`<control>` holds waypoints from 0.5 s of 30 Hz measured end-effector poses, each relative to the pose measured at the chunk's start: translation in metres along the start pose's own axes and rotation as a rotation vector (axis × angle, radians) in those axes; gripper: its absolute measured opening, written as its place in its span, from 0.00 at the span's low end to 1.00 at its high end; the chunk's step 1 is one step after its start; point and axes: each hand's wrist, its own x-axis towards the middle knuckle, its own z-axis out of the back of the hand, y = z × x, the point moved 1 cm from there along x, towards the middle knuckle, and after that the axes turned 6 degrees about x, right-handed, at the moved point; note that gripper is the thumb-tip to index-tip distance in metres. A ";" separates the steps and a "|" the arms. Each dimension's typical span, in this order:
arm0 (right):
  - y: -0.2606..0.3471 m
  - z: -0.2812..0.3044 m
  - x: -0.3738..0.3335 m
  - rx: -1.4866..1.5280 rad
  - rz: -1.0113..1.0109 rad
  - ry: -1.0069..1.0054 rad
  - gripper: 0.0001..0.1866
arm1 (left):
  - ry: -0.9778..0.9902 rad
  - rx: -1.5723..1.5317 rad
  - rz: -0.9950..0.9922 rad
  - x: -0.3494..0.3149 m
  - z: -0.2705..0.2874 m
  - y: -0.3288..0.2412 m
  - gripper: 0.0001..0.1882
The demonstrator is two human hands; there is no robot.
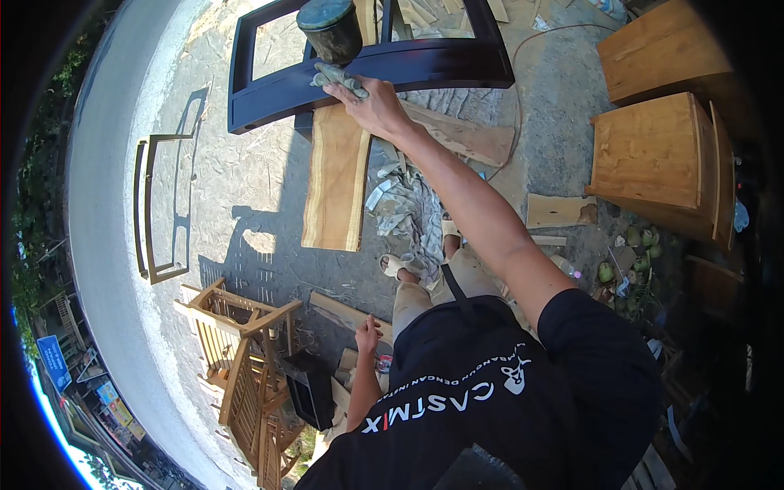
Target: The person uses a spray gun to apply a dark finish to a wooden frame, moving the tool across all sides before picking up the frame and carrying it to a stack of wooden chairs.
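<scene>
My right hand (377,104) is wrapped round the handle of a spray gun (336,80), a grey, paint-stained tool with a dark round cup (331,34) on top. Arm stretched forward, I hold it at the near edge of a dark, glossy painted wooden frame (433,64). Its nozzle is hidden, and no spray can be made out. My left hand (369,333) hangs low beside my left thigh with its fingers curled in, and nothing shows in it.
A pale wooden slab (336,180) extends from under the frame toward my feet, beside crumpled sheeting (404,204). Slatted wooden chairs (245,359) and a black box (309,388) stand at lower left. Wooden cabinets (649,155) are at right. A thin hose (523,49) crosses the ground.
</scene>
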 end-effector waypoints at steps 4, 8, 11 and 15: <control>0.001 0.012 -0.020 0.040 0.003 -0.071 0.25 | 0.032 -0.027 0.053 -0.004 -0.002 0.003 0.32; -0.006 0.073 -0.046 -0.142 -0.242 -0.117 0.27 | 0.058 -0.018 0.013 0.006 -0.003 0.015 0.32; -0.020 0.135 -0.070 -0.263 -0.278 -0.304 0.24 | 0.087 0.038 -0.016 0.007 0.004 -0.011 0.32; -0.008 0.202 -0.086 -0.341 -0.380 -0.453 0.26 | 0.094 0.103 -0.065 0.019 0.012 -0.030 0.32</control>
